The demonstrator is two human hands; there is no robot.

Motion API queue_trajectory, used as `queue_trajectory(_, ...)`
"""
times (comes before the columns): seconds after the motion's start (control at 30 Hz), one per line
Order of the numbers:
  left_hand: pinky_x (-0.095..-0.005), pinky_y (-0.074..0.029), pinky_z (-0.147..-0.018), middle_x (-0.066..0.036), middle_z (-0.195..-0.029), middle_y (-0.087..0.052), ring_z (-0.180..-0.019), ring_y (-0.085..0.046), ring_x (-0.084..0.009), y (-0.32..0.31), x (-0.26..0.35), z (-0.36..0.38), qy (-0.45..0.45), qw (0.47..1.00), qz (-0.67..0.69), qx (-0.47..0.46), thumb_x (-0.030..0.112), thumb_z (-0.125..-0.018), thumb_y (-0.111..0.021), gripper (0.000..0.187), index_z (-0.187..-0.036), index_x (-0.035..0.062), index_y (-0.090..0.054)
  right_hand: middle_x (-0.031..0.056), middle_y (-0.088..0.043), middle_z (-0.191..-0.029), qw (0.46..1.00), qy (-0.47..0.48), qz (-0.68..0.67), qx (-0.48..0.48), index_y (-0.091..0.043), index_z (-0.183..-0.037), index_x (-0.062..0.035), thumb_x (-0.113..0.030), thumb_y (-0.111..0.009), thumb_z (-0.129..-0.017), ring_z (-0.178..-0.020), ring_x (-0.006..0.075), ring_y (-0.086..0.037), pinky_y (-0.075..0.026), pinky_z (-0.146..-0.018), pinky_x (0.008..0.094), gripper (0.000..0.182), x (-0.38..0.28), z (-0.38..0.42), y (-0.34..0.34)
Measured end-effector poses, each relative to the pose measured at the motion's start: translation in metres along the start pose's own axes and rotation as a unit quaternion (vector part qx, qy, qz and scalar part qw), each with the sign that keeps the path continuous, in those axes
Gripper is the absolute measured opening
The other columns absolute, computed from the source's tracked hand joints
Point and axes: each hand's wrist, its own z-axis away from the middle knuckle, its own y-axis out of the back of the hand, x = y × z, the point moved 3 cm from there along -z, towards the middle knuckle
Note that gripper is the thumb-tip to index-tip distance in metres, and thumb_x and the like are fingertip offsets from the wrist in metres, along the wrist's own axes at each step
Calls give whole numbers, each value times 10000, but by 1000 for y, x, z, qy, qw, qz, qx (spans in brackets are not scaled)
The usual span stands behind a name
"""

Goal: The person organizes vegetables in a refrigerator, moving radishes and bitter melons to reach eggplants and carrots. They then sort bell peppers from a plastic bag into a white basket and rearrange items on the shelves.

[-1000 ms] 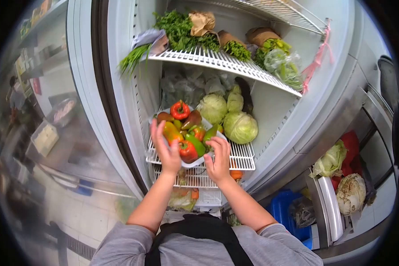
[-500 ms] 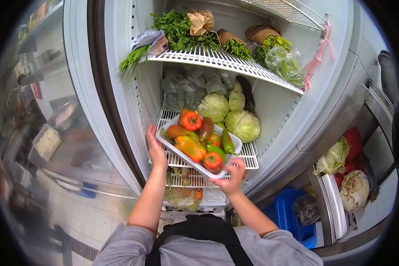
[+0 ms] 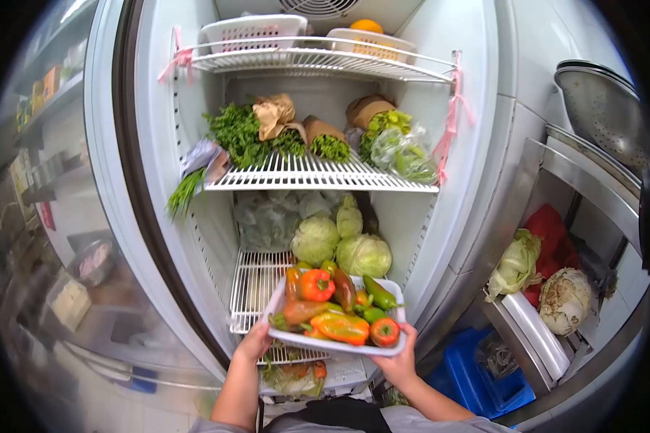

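Observation:
A white tray [image 3: 323, 342] is heaped with red, orange, green and brownish peppers [image 3: 316, 286]. My left hand [image 3: 252, 342] grips its left end, and my right hand [image 3: 399, 362] holds the front right corner, with fingers partly hidden beneath it. The tray is in front of the fridge's middle wire shelf [image 3: 247, 289], overlapping its right part in this view. Behind the peppers on that shelf are pale green cabbages [image 3: 363, 255], clear plastic bags [image 3: 266, 222] and a partly hidden dark, long vegetable [image 3: 370, 215].
Leafy greens [image 3: 242, 137], some in brown paper, lie on the shelf above. White baskets [image 3: 253, 30] stand on the top shelf. An open glass door [image 3: 115, 289] is at left. Rightward are a blue bin [image 3: 458, 372], a colander [image 3: 601, 108] and more cabbages [image 3: 516, 265].
The view has tilted up, bringing the top shelf in. The tray has turned more level across. My left hand, flat against the tray's side before, now grips its end.

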Motion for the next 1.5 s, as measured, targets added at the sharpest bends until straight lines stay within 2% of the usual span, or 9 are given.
queue_trajectory(0.2,-385,-140,-1186,-159,-1602,-150,-1478,-142,-241,-95,104,11,3,957,-149,-247,576,-625,-866,1361,-1533,-66,-82,115,-525,-1215,997,38,-36,49,-328,-1260,-109,-4,-898,-507,-1139,225,-557,-461,-1010,391,950,-125,0,69)
queue_trajectory(0.33,-399,-128,-1187,-187,-1604,-107,-1485,-107,-274,-132,148,7,-125,891,-288,-327,573,-600,-879,1377,-1532,-70,-95,121,-518,-1297,990,81,24,112,-334,-1378,12,-528,-951,-474,-1194,218,-537,-420,-1049,384,1221,-198,-27,100)
queue_trajectory(0.57,-391,-260,-1145,-148,-1461,-426,-1353,-409,-256,-245,236,-26,-270,954,-108,-73,446,-669,-866,1144,-1490,-63,-254,86,-598,-1223,941,296,102,131,-498,-1312,14,-543,-711,-822,-1130,179,-558,-418,-997,328,772,-301,-108,116)
queue_trajectory(0.83,-353,-338,-1086,-181,-1277,-618,-1242,-531,-243,-284,408,-120,-518,763,-380,72,548,-933,-565,692,-1291,-44,-590,87,-613,-1209,963,270,-23,4,-508,-1310,24,-375,-665,-923,-1102,158,-596,-455,-959,309,577,-404,-274,82)
queue_trajectory(0.97,-464,-375,-1078,-227,-1502,-342,-1347,-395,-399,-256,473,-151,-214,910,-353,-31,465,-852,-680,607,-1320,97,-562,84,-672,-1041,930,362,-7,-71,-592,-1219,-45,-429,-630,-940,-932,195,-659,-573,-767,355,477,-423,-328,33)
queue_trajectory(1.07,-431,-422,-1013,-182,-1183,-657,-1126,-600,-259,-217,470,-184,-395,742,-507,191,586,-885,-642,732,-1239,-53,-597,58,-698,-968,949,300,92,21,-644,-1180,-34,-325,-655,-936,-868,160,-657,-546,-733,332,380,-417,-350,0)
queue_trajectory(1.23,-399,-359,-1074,-202,-1191,-646,-1217,-550,-273,-191,472,-199,-402,765,-452,222,602,-848,-679,783,-1242,-66,-568,128,-710,-1023,915,383,79,-103,-626,-1167,3,-333,-681,-922,-902,213,-675,-535,-782,333,420,-404,-380,-38)
queue_trajectory(1.37,-449,-434,-1024,-246,-1234,-577,-1197,-549,-356,-176,475,-206,-475,527,-558,431,363,-862,-734,680,-1300,-70,-445,191,-692,-1104,902,377,164,133,-668,-1107,-8,-403,-685,-911,-977,281,-681,-529,-854,370,441,-385,-396,-78)
queue_trajectory(1.5,-459,-418,-1043,-218,-1357,-391,-1239,-462,-408,-171,451,-203,-513,395,-614,452,296,-891,-701,648,-1333,-50,-376,248,-656,-1128,906,327,266,-42,-563,-1245,76,-512,-710,-856,-1040,306,-660,-515,-898,380,720,-393,-400,-80)
